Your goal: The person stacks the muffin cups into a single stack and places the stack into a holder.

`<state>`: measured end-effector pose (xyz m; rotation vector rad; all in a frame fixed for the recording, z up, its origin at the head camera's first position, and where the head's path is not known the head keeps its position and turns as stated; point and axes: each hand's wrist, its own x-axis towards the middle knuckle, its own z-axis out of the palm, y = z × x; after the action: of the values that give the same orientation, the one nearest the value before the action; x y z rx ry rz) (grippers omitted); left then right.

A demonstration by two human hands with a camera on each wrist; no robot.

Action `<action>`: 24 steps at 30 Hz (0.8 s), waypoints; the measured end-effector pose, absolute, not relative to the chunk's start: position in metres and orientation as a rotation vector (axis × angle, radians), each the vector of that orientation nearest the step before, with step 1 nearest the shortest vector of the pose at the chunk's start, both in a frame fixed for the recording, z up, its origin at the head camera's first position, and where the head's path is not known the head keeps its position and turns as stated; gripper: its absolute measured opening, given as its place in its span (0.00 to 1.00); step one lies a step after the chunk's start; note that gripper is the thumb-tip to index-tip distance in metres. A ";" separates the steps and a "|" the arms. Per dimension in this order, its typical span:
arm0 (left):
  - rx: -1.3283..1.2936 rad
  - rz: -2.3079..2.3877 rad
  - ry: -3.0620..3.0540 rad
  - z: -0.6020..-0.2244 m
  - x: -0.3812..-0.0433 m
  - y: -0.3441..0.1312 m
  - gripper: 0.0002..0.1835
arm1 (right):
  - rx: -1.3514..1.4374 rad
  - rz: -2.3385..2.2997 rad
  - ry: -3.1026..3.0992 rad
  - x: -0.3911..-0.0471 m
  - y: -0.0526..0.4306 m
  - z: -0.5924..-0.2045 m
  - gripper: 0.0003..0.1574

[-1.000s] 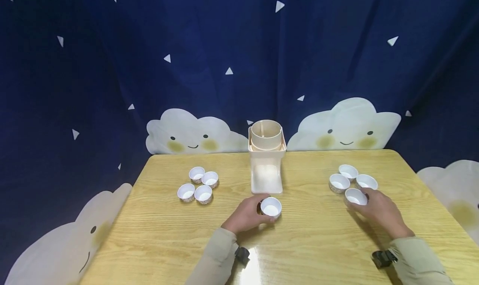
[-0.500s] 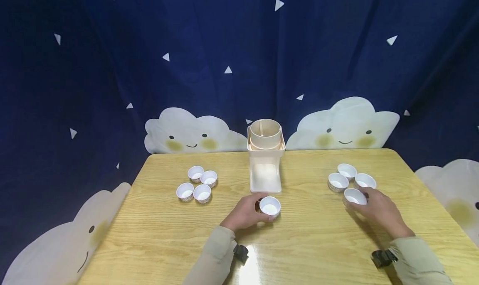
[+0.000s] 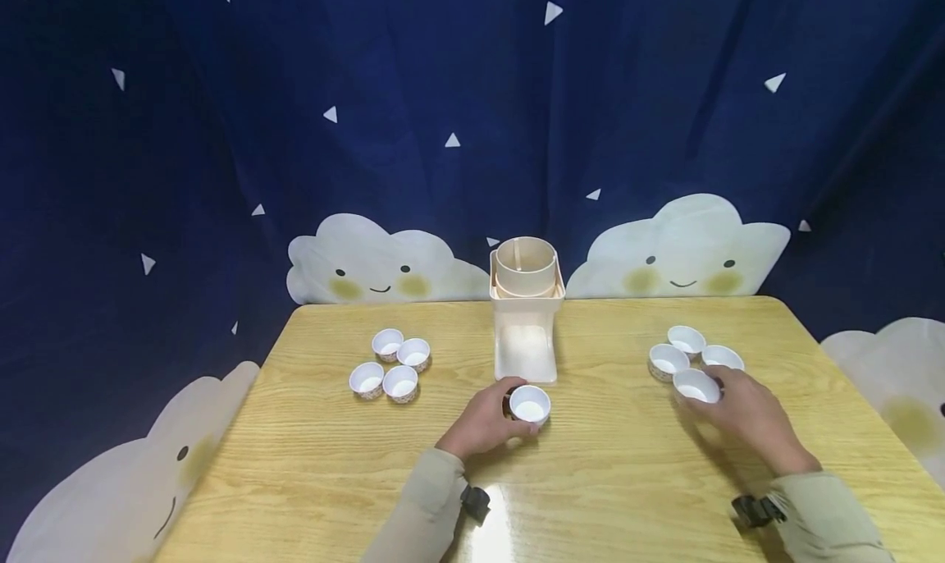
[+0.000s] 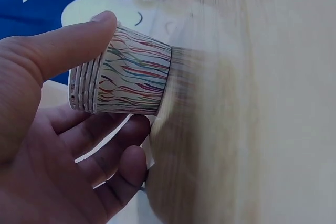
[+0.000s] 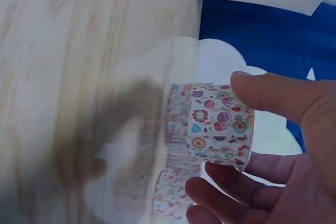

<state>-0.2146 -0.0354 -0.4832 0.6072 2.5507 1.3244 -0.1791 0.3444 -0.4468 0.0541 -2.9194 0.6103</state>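
Note:
My left hand (image 3: pixel 483 419) grips a small stack of nested paper baking cups (image 3: pixel 530 405) between thumb and fingers, in front of the cream stand. In the left wrist view the baking cups (image 4: pixel 134 72) show coloured wavy lines and several stacked rims; their base is close to the tabletop. At the right, my right hand (image 3: pixel 749 411) pinches a white-lined baking cup (image 3: pixel 696 386). The right wrist view shows flowers printed on this baking cup (image 5: pixel 220 124). Just beyond it stand more floral cups (image 3: pixel 668 361), close together, their mouths up.
A cream plastic stand (image 3: pixel 526 341) with a round cylinder (image 3: pixel 526 266) on top is at the table's back middle. Several patterned paper cups (image 3: pixel 401 382) are grouped at the left. Behind the wooden table (image 3: pixel 310 464) hangs a dark blue curtain (image 3: pixel 413 70) with clouds.
My right hand has shifted its baking cup slightly left and towards the other cups. My left hand has moved its cups slightly left and away from me. Both hands keep their hold.

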 end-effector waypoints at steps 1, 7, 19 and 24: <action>0.604 1.327 2.554 -0.483 -0.215 -0.036 0.34 | 0.057 0.614 -2.908 -0.179 0.343 -0.445 0.39; 0.601 1.330 2.542 -0.482 -0.216 -0.037 0.31 | 0.064 0.633 -2.886 -0.178 0.333 -0.434 0.39; 0.564 1.281 2.565 -0.482 -0.216 -0.038 0.31 | 0.115 0.636 -2.896 -0.181 0.311 -0.426 0.44; 0.564 1.292 2.543 -0.484 -0.219 -0.038 0.32 | 0.167 0.657 -2.869 -0.182 0.303 -0.426 0.39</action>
<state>-0.2187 -0.0381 -0.4837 0.5641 2.5430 1.2917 -0.1825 0.3035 -0.4262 0.1675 -2.8692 0.6567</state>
